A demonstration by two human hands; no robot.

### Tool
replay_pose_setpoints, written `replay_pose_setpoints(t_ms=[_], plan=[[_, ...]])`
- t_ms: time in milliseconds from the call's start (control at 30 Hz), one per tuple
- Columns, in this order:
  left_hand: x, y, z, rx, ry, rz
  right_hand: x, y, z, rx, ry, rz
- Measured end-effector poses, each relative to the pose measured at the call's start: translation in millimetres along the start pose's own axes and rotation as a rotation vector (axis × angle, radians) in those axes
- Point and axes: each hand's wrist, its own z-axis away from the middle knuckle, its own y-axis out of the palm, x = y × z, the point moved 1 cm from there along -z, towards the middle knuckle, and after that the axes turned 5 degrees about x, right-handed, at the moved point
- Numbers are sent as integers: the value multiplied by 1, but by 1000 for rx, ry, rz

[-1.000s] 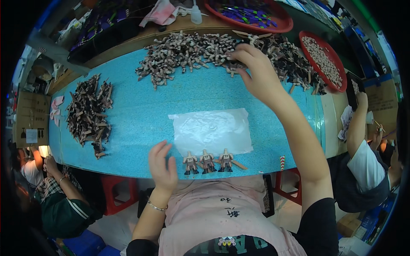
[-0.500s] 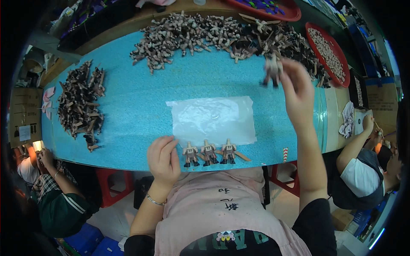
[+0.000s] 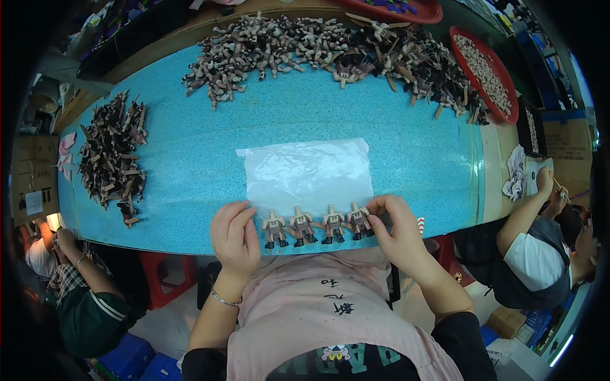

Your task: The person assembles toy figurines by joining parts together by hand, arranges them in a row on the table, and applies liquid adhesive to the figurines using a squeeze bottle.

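My right hand [image 3: 398, 230] has its thumb and index finger on the edge of a small toy figure [image 3: 360, 221], which has a pale top, brown middle and dark boots. That figure stands at the right end of a row of several similar ones lying along the near table edge, among them a left-end figure [image 3: 274, 228]. My left hand [image 3: 236, 238] rests left of the row, fingers loosely bent with a gap to the thumb and nothing visible in them. Its fingertips are by the near left corner of a clear plastic bag [image 3: 308, 171] lying flat behind the row.
A heap of dark and brown figure parts [image 3: 114, 152] lies at the left. Pale parts [image 3: 254, 54] and brown figures [image 3: 419, 63] are piled along the far side. A red tray [image 3: 488, 76] of small beige pieces stands far right. Co-workers sit at both sides of the blue table [image 3: 190, 159].
My right hand has come down from the far right pile with a figure and set it at the row's right end. My left hand has stayed beside the bag.
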Motion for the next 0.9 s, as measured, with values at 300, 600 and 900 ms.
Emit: replay_pose_setpoints(t_ms=[300,600,900], plan=[[2,-2,4,-21,29,11,56,-43,-135,-298,-807,853],[3,2,3,-70,45,20,56,-47,-218,-282,-855,1404],[2,2,3,-56,68,20,44,-60,-219,-296,-929,765]])
